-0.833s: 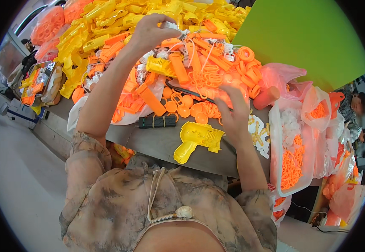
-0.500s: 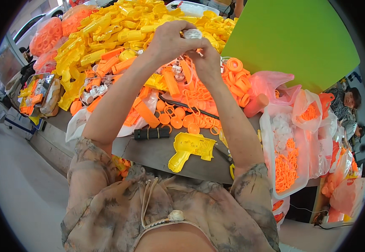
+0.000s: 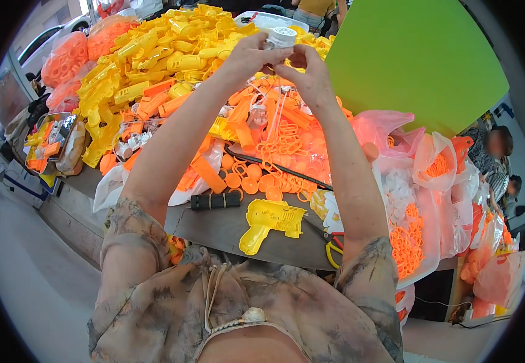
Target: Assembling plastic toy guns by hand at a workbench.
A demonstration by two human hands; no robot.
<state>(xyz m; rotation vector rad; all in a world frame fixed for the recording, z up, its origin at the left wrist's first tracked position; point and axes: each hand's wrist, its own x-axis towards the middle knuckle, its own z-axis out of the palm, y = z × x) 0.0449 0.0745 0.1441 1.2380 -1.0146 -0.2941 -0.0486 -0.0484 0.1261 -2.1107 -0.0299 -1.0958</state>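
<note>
Over the heap of parts (image 3: 287,143), a round white piece (image 3: 281,37), its disc-like face turned up, was clamped in the left hand's (image 3: 251,59) grip, with the right hand (image 3: 313,74) bent just beside it, whether gripping could not be told.

Grey table (image 3: 214,225): yellow pistol-shaped shell (image 3: 269,219) near front edge, black cylinder (image 3: 215,201) to left, yellow-red-handled tool (image 3: 329,249) right, orange discs (image 3: 249,185) behind.

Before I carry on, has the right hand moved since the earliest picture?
Yes: judged against the yellow shell, the right hand has moved forward, away, toward the white part in the left hand.
</note>
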